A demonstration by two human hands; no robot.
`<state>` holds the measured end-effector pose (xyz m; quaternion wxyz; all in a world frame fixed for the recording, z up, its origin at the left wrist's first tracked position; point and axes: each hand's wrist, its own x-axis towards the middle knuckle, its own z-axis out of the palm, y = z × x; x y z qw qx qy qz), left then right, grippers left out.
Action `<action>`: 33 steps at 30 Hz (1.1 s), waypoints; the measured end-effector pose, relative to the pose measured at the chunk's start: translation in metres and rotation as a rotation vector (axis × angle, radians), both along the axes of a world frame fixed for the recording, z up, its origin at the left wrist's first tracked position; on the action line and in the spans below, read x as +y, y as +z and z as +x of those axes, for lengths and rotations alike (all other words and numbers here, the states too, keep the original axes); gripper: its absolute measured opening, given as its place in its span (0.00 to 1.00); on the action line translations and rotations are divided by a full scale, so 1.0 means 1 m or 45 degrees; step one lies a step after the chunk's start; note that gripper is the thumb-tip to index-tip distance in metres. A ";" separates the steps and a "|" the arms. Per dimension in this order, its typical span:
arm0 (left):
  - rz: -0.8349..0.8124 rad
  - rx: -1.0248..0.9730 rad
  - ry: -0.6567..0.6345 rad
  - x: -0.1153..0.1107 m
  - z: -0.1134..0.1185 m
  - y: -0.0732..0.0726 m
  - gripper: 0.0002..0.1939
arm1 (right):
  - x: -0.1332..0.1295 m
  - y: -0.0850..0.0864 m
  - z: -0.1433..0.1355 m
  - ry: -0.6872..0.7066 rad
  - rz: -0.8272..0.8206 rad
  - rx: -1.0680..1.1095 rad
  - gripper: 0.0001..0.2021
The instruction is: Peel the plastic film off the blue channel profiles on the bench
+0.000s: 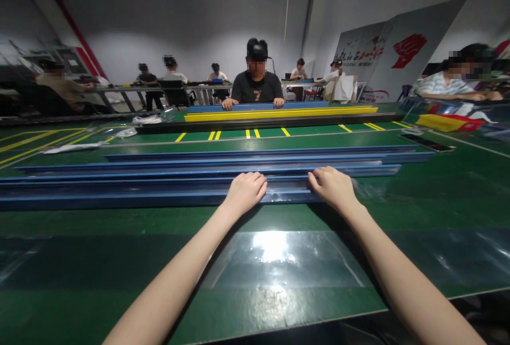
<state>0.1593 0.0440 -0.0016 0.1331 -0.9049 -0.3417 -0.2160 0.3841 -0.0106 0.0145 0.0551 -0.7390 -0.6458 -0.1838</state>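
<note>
A long blue channel strip (119, 190) lies across the green table, its right end near my hands. My left hand (247, 188) is closed over this strip, fingers curled and partly hidden from me. At the right end, my right hand (333, 186) is also closed on the strip, thumb and forefinger near its far edge. Between the hands a shiny stretch of the strip shows, perhaps with clear film on it. More blue strips (255, 157) lie parallel just behind.
Clear plastic film (239, 265) covers the table (223, 305) in front of me. Farther back lie a black strip (279, 121), a yellow strip (255, 115) and a phone (427, 142). Opposite, a person (257, 82) rests both hands on blue strips.
</note>
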 end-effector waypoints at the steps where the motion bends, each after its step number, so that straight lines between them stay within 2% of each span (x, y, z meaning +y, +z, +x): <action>1: -0.014 0.001 0.019 -0.001 0.000 0.001 0.13 | 0.000 0.000 0.000 0.030 -0.001 -0.002 0.19; 6: -0.097 -0.019 0.151 -0.006 0.003 0.004 0.13 | 0.006 -0.007 0.003 0.210 -0.021 0.064 0.14; 10: -0.099 -0.023 0.211 -0.007 0.010 0.003 0.15 | 0.010 -0.013 0.007 0.242 -0.035 0.244 0.12; 15: -0.035 0.039 0.250 -0.004 0.016 -0.003 0.17 | 0.009 -0.016 0.005 0.181 -0.012 0.251 0.12; 21: 0.021 -0.020 0.221 -0.003 0.015 -0.009 0.17 | 0.002 -0.013 -0.002 0.118 -0.018 0.240 0.13; 33: 0.059 -0.105 0.215 -0.006 0.013 -0.009 0.15 | -0.002 -0.016 -0.005 0.083 0.086 0.224 0.14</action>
